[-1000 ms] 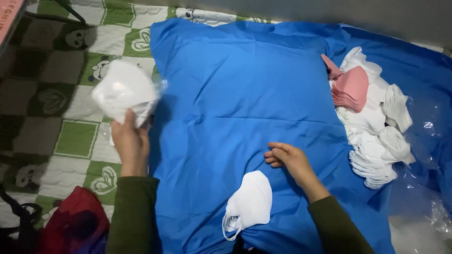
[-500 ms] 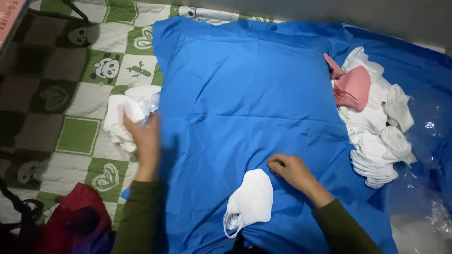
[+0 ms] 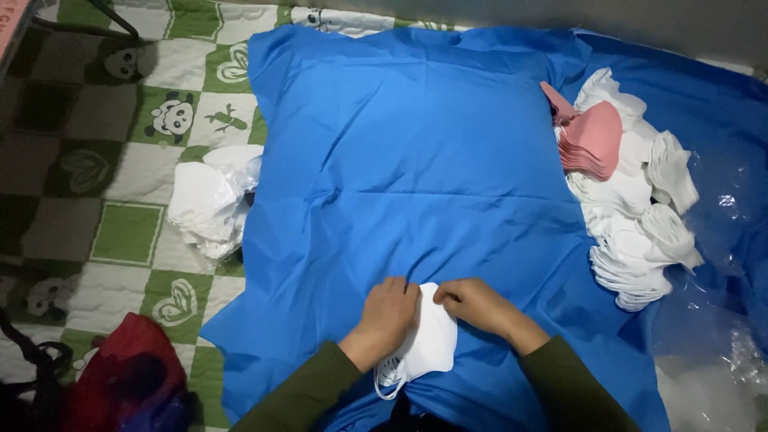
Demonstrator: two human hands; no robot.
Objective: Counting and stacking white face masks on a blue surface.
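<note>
Now the left hand (image 3: 386,318) is back from the white pile (image 3: 210,200) out to its left, joining the right hand (image 3: 478,305); both pinch the folded white mask (image 3: 428,344) between them on the blue cloth (image 3: 416,160)

Home floor workspace: panda-print quilted mat (image 3: 120,184), blue cloth (image 3: 416,160) spread over it.

Blue cloth (image 3: 416,160) over checkered panda quilt (image 3: 120,160)
</note>
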